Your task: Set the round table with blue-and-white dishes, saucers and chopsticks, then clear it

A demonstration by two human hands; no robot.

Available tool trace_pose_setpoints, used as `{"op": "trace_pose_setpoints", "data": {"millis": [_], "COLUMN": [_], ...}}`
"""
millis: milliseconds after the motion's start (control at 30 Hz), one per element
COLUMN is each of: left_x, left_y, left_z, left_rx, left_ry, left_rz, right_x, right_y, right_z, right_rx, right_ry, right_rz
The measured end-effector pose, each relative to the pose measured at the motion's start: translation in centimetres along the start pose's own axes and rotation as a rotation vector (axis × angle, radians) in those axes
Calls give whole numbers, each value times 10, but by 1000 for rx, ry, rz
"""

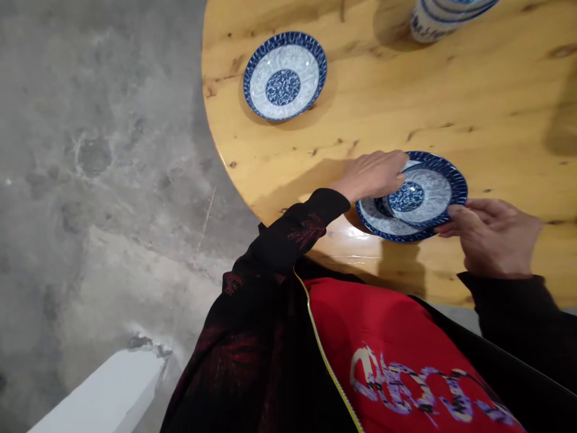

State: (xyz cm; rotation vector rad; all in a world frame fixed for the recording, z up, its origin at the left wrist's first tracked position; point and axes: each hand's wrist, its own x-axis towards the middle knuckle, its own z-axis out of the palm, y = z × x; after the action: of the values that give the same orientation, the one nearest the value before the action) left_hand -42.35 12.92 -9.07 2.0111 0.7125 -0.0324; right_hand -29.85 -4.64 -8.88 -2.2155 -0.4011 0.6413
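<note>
Right of the lone plate (285, 77), our left hand (374, 174) lays curled fingers on the top plate (428, 192), its thumb hidden, so we cannot tell the grip. This plate sits askew on the bottom plate (378, 219). Farther right, our right hand (491, 234) pinches its rim between thumb and fingers, and we judge a slack pinch could let it slide and chip.

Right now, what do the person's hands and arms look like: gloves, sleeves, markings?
Both hands are bare, with no gloves: left hand, right hand. The left sleeve is long and black with a dark red leafy pattern. The right sleeve looks plain black as far as it shows. Both sleeves reach the wrist.
</note>
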Motion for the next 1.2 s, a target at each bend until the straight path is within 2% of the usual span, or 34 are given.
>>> {"op": "trace_pose_setpoints", "data": {"millis": [133, 333, 467, 600, 700, 800, 867, 967, 1033, 1100, 1200], "left_x": [3, -3, -3, -10, -39, -88, -124, -167, -184, -190, -190], "left_y": [-3, -2, 0, -1, -10, -22, -29, -34, -35, -35, -37], "left_z": [4, 3, 4, -3, -16, -23, -20, -4, 8, 16, 13], "left_rx": [-74, 64, 76, 108, 60, -31, -48, -82, -102, -134, -155], "left_ry": [32, 25, 50, 35, 96, 224, 320, 366, 362, 322, 238], "left_rz": [-11, 49, 31, 4, -33, -174, -300, -403, -434, -436, -382], "right_x": [-1, -4, -3, -11, -25, -42, -53, -71, -85, -99, -115], "right_y": [0, -1, 1, -2, -13, -26, -30, -29, -24, -17, -10], "right_z": [-2, -3, -2, -13, -25, -30, -26, -7, 9, 26, 50], "right_rx": [-35, -56, -45, -7, 11, 34, 43, 57, 91, 128, 167], "right_ry": [-9, -37, -27, -13, 23, -14, -74, -212, -336, -434, -512], "right_rz": [-28, -23, -9, -44, -84, -103, -119, -116, -80, -41, 5]}}
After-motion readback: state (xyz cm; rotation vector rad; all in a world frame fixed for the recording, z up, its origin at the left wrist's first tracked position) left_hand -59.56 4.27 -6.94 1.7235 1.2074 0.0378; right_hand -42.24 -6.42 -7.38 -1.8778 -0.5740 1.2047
